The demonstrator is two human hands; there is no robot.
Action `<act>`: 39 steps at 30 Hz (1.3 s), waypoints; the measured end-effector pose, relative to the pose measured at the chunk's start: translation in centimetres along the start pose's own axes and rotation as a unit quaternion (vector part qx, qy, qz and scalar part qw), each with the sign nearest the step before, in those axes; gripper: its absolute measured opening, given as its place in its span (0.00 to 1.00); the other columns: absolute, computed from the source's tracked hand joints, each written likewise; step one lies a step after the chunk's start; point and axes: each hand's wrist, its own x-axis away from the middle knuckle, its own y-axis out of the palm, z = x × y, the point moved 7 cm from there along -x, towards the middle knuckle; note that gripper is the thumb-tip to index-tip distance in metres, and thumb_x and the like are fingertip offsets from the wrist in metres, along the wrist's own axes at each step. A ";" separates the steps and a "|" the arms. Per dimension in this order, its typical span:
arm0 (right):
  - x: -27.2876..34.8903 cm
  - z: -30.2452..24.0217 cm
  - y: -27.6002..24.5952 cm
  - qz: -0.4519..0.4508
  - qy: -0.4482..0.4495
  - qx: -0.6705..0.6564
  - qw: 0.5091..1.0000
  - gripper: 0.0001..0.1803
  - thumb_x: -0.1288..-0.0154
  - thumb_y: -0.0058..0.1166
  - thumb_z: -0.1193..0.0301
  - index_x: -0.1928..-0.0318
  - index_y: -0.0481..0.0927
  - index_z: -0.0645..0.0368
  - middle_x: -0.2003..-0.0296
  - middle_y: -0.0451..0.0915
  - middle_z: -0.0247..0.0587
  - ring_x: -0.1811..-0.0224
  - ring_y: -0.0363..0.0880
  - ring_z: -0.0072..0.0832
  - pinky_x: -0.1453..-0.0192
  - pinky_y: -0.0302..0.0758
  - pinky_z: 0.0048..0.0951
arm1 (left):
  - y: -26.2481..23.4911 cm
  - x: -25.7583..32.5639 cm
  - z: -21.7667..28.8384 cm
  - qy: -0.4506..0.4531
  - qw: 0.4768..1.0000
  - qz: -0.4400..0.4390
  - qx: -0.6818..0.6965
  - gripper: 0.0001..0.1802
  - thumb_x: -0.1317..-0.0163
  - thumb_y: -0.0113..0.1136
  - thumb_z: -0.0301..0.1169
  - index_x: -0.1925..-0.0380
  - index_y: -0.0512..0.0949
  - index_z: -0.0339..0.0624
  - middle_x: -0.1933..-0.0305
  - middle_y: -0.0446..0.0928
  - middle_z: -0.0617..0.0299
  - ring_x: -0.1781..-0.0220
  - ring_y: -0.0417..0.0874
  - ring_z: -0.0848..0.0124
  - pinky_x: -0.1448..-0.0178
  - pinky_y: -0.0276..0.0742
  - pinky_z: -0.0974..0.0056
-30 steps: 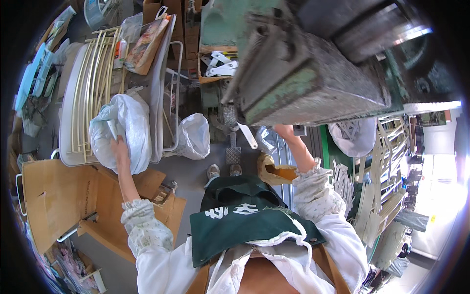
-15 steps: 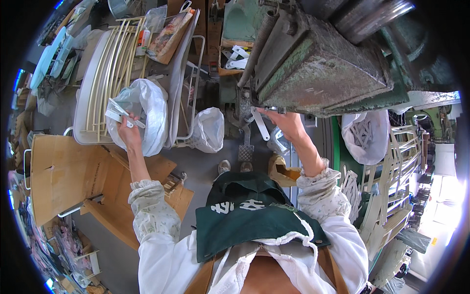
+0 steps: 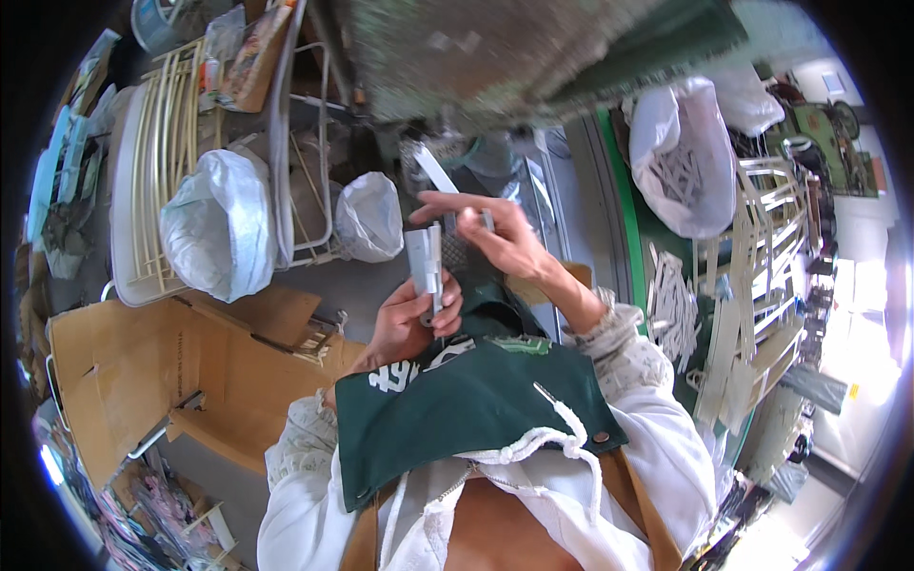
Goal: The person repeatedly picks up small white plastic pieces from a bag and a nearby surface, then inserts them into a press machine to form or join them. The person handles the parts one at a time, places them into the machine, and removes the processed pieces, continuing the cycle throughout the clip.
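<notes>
This is a workshop; a scuffed green machine (image 3: 505,57), a white sack (image 3: 700,221) of flat strips (image 3: 682,176) and stacked gold-coloured bars (image 3: 160,171) show it.

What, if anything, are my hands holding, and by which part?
Your left hand holds flat grey strips by the end nearest your body. Whether your right hand holds anything, I can't tell.

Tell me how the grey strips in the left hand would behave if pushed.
The strips look stiff, running straight beyond the left hand. Their flat shape makes rolling unlikely. Held as a bunch with smooth-looking faces, they might slide against one another.
</notes>
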 end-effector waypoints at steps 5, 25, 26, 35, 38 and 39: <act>2.8 2.7 1.2 -0.116 0.018 -0.053 0.992 0.17 0.30 0.47 0.63 0.57 0.80 0.65 0.60 0.81 0.42 0.59 0.78 0.26 0.53 0.73 0.28 | -0.3 0.3 -3.2 -0.095 0.994 0.056 -0.011 0.23 0.44 0.55 0.35 0.49 0.67 0.38 0.65 0.68 0.57 0.67 0.70 0.68 0.60 0.66 0.64; 6.0 1.7 -0.3 -0.010 0.034 0.120 0.992 0.14 0.51 0.69 0.70 0.64 0.83 0.64 0.71 0.80 0.42 0.72 0.80 0.27 0.66 0.75 0.26 | 0.7 0.4 -1.3 -0.036 0.923 0.149 -0.352 0.26 0.31 0.49 0.32 0.38 0.57 0.33 0.54 0.75 0.54 0.58 0.80 0.68 0.53 0.78 0.63; 6.0 2.0 -0.2 -0.015 0.052 0.113 0.992 0.14 0.51 0.69 0.70 0.65 0.84 0.65 0.73 0.81 0.43 0.73 0.80 0.27 0.67 0.75 0.26 | 0.8 0.4 -1.5 -0.044 0.925 0.142 -0.349 0.26 0.31 0.49 0.32 0.37 0.57 0.33 0.53 0.75 0.54 0.56 0.80 0.67 0.51 0.77 0.62; 7.4 4.1 0.8 -0.017 0.190 -0.034 0.981 0.17 0.44 0.56 0.79 0.52 0.78 0.66 0.65 0.80 0.45 0.66 0.79 0.21 0.61 0.76 0.28 | -0.3 3.2 -1.5 -0.062 0.944 0.201 -0.254 0.23 0.32 0.50 0.32 0.41 0.62 0.33 0.48 0.75 0.55 0.44 0.77 0.66 0.40 0.71 0.63; 6.0 1.4 1.6 -0.099 0.037 0.146 0.984 0.20 0.44 0.54 0.83 0.49 0.77 0.62 0.66 0.79 0.39 0.66 0.77 0.23 0.60 0.73 0.26 | -0.5 3.2 -1.0 -0.108 0.882 0.168 -0.426 0.22 0.34 0.54 0.31 0.44 0.66 0.31 0.48 0.76 0.51 0.45 0.78 0.65 0.42 0.73 0.64; 5.8 1.4 1.7 -0.121 0.004 0.142 0.982 0.19 0.44 0.52 0.83 0.50 0.79 0.61 0.66 0.79 0.40 0.66 0.77 0.27 0.60 0.72 0.27 | -0.7 3.2 -1.0 -0.109 0.896 0.186 -0.388 0.20 0.34 0.55 0.31 0.46 0.67 0.32 0.49 0.77 0.50 0.46 0.79 0.64 0.43 0.75 0.63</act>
